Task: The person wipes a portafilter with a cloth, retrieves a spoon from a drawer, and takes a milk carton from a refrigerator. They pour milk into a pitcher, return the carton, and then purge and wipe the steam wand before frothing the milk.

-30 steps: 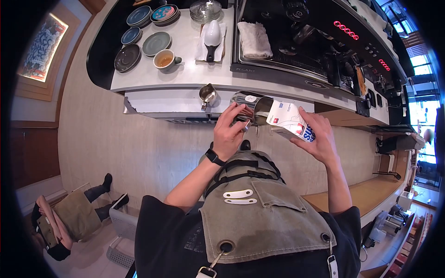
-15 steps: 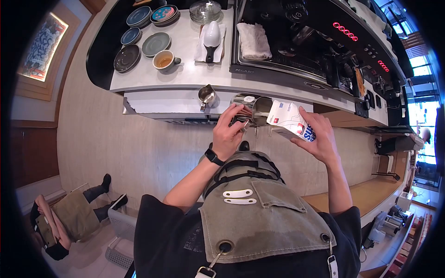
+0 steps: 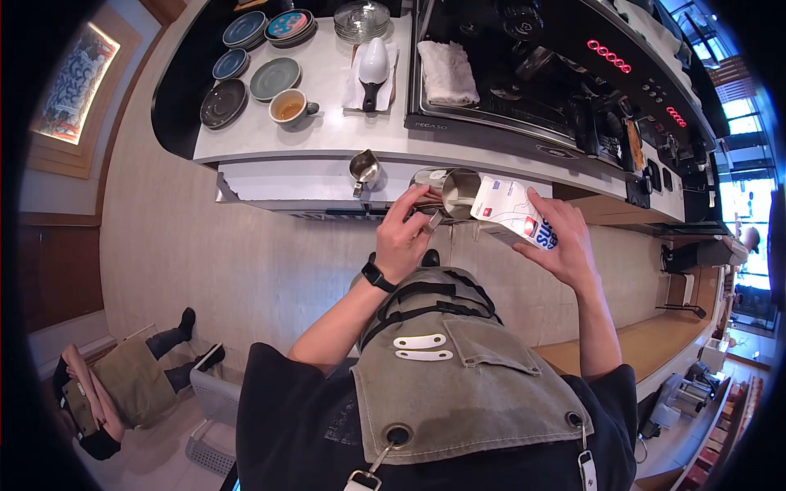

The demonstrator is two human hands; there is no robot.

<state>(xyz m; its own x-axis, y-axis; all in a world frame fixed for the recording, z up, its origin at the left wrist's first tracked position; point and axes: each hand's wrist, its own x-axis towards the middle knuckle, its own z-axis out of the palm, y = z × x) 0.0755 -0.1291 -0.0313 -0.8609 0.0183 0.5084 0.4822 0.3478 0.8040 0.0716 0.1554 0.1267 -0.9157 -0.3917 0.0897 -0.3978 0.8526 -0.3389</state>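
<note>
My left hand [image 3: 401, 237] is closed round the handle of a steel milk pitcher [image 3: 455, 196], out in front of the counter edge. In my right hand [image 3: 563, 241] is a white milk carton [image 3: 509, 209] with blue lettering, tipped so its top end meets the pitcher's mouth. White milk shows at that end, inside the pitcher. A smaller steel pitcher [image 3: 365, 167] stands left of my left hand, on a ledge below the countertop. Farther back on the counter is a cup [image 3: 290, 107] with brown liquid in it.
Stacked saucers [image 3: 223, 104] and glass plates [image 3: 362, 20] sit on the counter [image 3: 327, 135]. A white scoop-shaped item [image 3: 374, 64] lies on a napkin. The espresso machine [image 3: 524, 106] with a folded towel [image 3: 448, 74] is ahead. A seated person [image 3: 123, 385] is at lower left.
The steel pitcher has shifted very slightly in my left hand, its mouth a little left. The carton and my right hand stay nearly where they were.
</note>
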